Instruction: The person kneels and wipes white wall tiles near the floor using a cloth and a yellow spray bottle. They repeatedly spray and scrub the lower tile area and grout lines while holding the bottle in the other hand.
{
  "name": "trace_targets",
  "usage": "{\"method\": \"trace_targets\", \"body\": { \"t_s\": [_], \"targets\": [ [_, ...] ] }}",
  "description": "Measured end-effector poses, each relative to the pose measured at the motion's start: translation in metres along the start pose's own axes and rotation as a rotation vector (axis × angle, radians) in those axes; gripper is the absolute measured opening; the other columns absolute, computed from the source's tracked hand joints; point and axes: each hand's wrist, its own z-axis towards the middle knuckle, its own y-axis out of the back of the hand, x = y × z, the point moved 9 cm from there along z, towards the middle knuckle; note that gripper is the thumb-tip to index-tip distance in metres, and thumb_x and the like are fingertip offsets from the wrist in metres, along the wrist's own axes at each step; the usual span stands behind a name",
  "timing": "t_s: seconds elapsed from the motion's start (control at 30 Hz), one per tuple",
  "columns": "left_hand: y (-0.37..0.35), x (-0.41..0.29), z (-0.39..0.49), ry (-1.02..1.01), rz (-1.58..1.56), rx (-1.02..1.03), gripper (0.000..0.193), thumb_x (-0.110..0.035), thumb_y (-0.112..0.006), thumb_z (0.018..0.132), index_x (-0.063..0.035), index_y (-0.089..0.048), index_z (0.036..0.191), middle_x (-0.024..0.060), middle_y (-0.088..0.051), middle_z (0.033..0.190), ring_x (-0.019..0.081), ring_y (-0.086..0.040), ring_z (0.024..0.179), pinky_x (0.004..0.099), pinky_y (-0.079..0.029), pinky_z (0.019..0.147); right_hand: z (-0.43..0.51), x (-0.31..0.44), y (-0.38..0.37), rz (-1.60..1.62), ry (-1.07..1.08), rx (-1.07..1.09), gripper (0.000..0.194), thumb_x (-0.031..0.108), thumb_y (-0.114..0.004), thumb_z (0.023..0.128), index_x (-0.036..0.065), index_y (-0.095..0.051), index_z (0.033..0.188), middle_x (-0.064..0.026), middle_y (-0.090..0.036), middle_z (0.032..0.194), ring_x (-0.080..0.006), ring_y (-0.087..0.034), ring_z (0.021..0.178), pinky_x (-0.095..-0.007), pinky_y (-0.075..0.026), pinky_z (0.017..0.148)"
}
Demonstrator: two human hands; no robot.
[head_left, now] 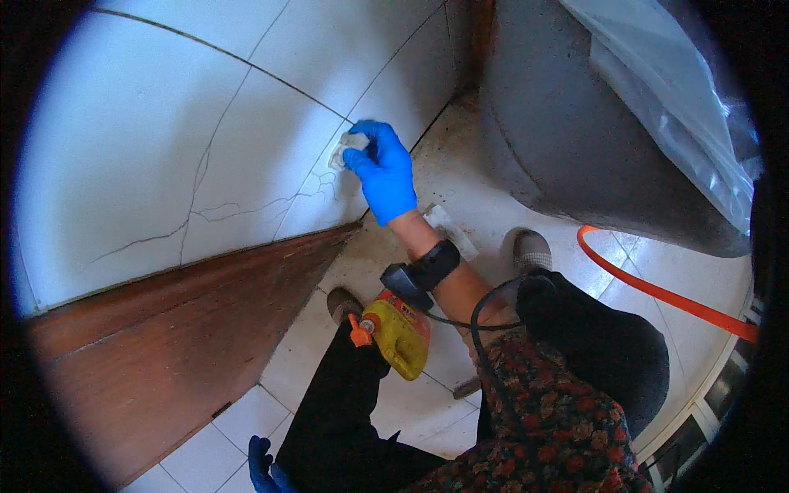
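My right hand (385,169), in a blue glove, pinches a crumpled whitish cloth or pad (352,146) between thumb and fingers. That piece is pressed to the white tiled wall (271,154), just below a joint where dark grout lines cross. Fine branching cracks run across the tiles to the left of it. My left hand (266,465), gloved in blue too, shows only some fingers at the bottom edge, beside my left leg. Those fingers look loosely apart with nothing visible in them; the palm is cut off.
A yellow plastic jug (404,339) with an orange spout stands between my feet. Brown wood panelling (185,345) borders the tiles. A large grey bin (573,123) with a clear plastic liner (684,105) stands right. An orange hose (666,293) and a whitish flat piece (451,231) lie nearby.
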Motion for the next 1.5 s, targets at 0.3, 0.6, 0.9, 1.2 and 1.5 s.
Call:
{"method": "trace_targets", "body": {
  "t_s": [0.3, 0.6, 0.9, 1.2, 1.5],
  "targets": [
    [-0.004, 0.003, -0.002, 0.049, 0.003, 0.020, 0.050, -0.030, -0.049, 0.096, 0.0059, -0.050, 0.130, 0.0177, -0.058, 0.125, 0.0279, -0.053, 0.117, 0.0373, -0.040, 0.097, -0.023, -0.160, 0.113, 0.123, -0.526, -0.480, 0.015, -0.003, -0.055, 0.087, 0.005, -0.057, 0.100, -0.0070, -0.059, 0.081, -0.0190, -0.059, 0.067, -0.0320, -0.049, 0.058],
    [0.002, 0.013, -0.002, 0.046, -0.026, 0.004, 0.053, -0.035, -0.051, 0.095, 0.0043, -0.050, 0.130, 0.0165, -0.057, 0.128, 0.0272, -0.052, 0.117, 0.0358, -0.040, 0.096, 0.018, -0.144, 0.133, 0.046, -0.499, -0.461, 0.007, 0.001, -0.054, 0.088, 0.004, -0.058, 0.093, -0.0047, -0.056, 0.075, -0.0160, -0.053, 0.060, -0.0322, -0.045, 0.054],
    [0.000, -0.001, 0.000, 0.035, -0.020, -0.003, 0.055, -0.039, -0.051, 0.095, 0.0064, -0.052, 0.127, 0.0186, -0.059, 0.124, 0.0296, -0.054, 0.115, 0.0381, -0.040, 0.098, 0.016, -0.007, 0.027, 0.026, 0.070, -0.224, 0.019, 0.000, -0.061, 0.087, 0.001, -0.058, 0.105, -0.0043, -0.060, 0.093, -0.0123, -0.056, 0.084, -0.0270, -0.048, 0.078],
    [0.000, -0.003, -0.003, 0.027, 0.006, 0.027, 0.051, -0.034, -0.048, 0.097, 0.0075, -0.051, 0.128, 0.0194, -0.058, 0.125, 0.0295, -0.053, 0.116, 0.0378, -0.040, 0.100, 0.009, -0.102, 0.116, 0.016, -0.533, -0.586, 0.015, 0.008, -0.067, 0.084, 0.002, -0.058, 0.095, -0.0055, -0.062, 0.087, -0.0171, -0.059, 0.075, -0.0294, -0.049, 0.067],
    [0.002, 0.004, -0.011, 0.081, -0.075, 0.001, 0.047, -0.028, -0.048, 0.097, 0.0060, -0.050, 0.130, 0.0188, -0.057, 0.127, 0.0285, -0.052, 0.118, 0.0377, -0.040, 0.099, -0.006, 0.014, -0.008, -0.005, 0.042, -0.124, 0.014, 0.003, -0.066, 0.082, 0.007, -0.055, 0.089, -0.0042, -0.059, 0.086, -0.0122, -0.053, 0.076, -0.0284, -0.046, 0.068]
  ]
}}
